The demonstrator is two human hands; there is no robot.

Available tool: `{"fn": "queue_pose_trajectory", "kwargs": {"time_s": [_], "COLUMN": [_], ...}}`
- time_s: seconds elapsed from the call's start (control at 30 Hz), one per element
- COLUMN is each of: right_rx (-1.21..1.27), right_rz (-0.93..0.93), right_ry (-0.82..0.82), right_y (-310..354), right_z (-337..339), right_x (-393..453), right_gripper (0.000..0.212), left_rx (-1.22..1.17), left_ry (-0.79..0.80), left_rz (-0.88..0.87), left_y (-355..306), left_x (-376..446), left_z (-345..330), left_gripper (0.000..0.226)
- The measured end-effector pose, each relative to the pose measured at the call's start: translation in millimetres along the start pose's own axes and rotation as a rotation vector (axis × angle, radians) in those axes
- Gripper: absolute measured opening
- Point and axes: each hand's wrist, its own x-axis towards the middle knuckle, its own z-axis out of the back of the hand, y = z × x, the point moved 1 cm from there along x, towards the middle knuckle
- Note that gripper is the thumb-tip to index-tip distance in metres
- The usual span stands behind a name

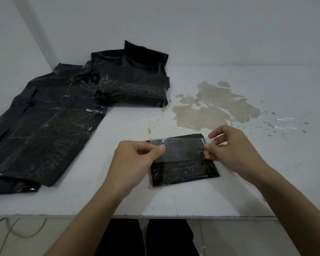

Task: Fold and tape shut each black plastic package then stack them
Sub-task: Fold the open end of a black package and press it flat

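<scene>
Small folded black package (185, 170), glossy and creased, flat on table (118, 196); clear tape strip (183, 149) stretched above it, left hand (137, 163) and right hand (229, 146) pinching its ends.

white stained table (229, 182) | plain white walls (192, 24) | tiled floor (248, 237)

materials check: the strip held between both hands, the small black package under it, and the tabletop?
Strip: looks like clear plastic tape, glossy; the package shows through it and its surface catches light.
Small black package: thin black plastic film, shiny, with fine creases and glints.
Tabletop: white, matte and hard-looking, possibly painted or laminated board; a tan patch may be a stain or worn coating.
</scene>
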Motion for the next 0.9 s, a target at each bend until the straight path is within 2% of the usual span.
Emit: {"fn": "queue_pose_trajectory", "kwargs": {"time_s": [0.13, 0.37, 0.5, 0.7, 0.9], "right_rx": [-0.002, -0.003, -0.02, -0.073, -0.268], "right_rz": [-0.012, -0.02, -0.023, 0.002, 0.122], "right_ry": [0.002, -0.016, -0.022, -0.037, -0.058], "right_y": [2, 4, 6, 5, 8], "right_z": [1, 0, -2, -3, -9], "right_x": [-2, -5, -5, -6, -13], "right_gripper": [0.021, 0.027, 0.04, 0.048, 0.051], "left_rx": [0.038, 0.174, 0.293, 0.416, 0.531], "left_ry": [-0.094, -0.126, -0.119, -0.114, -0.083], "left_rz": [0.048, 0.021, 0.042, 0.061, 0.035], "left_y": [3, 8, 8, 5, 2], "left_x": [1, 0, -1, 3, 5], "left_z": [8, 10, 7, 5, 2], "left_gripper": [0.018, 0.018, 0.018, 0.024, 0.031]}}
